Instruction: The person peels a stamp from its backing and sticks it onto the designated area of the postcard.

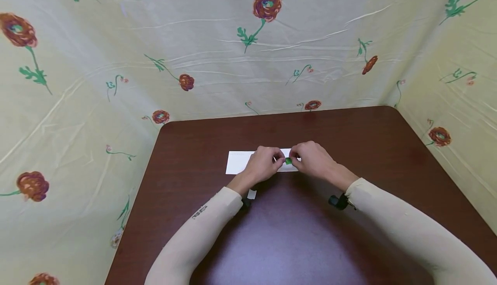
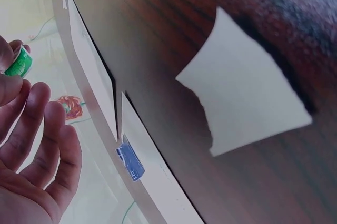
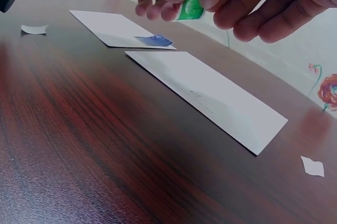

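Note:
Between the fingertips of both hands, above the table, is a small green stamp (image 1: 288, 161), also seen close up in the right wrist view (image 3: 191, 7). The left hand (image 1: 264, 163) pinches one side of it between thumb and finger. The right hand (image 1: 312, 159) pinches the opposite side, its other fingers loosely bent. Below lie two white envelopes, the left envelope (image 1: 237, 162) partly behind the left hand and the right envelope (image 3: 210, 98) under the stamp. A blue stamp (image 2: 130, 162) sits at the corner of the left envelope.
A torn white paper scrap (image 1: 252, 194) lies on the brown table (image 1: 279, 242) near the left wrist. Another scrap (image 3: 313, 166) lies beyond the right envelope. Flower-patterned sheeting (image 1: 217, 39) surrounds the table's back and sides.

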{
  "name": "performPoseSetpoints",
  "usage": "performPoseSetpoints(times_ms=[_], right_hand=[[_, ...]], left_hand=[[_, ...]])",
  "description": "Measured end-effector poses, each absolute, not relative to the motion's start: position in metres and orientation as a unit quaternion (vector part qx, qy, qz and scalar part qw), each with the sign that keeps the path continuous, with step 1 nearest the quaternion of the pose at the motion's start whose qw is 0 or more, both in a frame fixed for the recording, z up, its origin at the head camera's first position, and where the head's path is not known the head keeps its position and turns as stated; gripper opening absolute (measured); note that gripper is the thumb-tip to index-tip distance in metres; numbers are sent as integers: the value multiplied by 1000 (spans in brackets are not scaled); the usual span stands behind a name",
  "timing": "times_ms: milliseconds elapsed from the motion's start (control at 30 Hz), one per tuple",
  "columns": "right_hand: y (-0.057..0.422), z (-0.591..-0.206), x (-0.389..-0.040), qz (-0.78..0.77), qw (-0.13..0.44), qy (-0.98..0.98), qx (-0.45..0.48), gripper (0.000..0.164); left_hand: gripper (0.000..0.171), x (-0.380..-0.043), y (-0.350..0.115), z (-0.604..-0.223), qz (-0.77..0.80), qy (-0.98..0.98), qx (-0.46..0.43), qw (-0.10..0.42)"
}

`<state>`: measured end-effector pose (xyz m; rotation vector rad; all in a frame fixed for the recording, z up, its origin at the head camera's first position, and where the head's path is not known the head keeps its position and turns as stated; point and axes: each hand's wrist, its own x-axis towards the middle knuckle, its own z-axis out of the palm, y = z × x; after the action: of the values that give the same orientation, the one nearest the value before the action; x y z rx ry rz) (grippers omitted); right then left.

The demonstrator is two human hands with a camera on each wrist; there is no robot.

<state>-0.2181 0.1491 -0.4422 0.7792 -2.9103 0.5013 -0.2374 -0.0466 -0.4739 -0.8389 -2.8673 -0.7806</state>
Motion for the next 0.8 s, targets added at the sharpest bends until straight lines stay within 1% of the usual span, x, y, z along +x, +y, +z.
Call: performPoseSetpoints(times_ms=[233, 367, 600, 800], right_hand=[[155, -440, -223, 171, 45, -953, 246, 8], [159, -436, -226, 186, 53, -951, 243, 8], [164, -424, -229, 222, 52, -948, 223, 7], [170, -422, -233, 232, 53, -949, 208, 9]], left_hand=[[8, -240, -45, -469, -273, -923, -270, 34], [9, -242, -43, -462, -293, -918, -264, 35], [10, -248, -36, -447, -312, -916, -246, 49], [10, -253, -29, -441, -324, -913, -245, 46]])
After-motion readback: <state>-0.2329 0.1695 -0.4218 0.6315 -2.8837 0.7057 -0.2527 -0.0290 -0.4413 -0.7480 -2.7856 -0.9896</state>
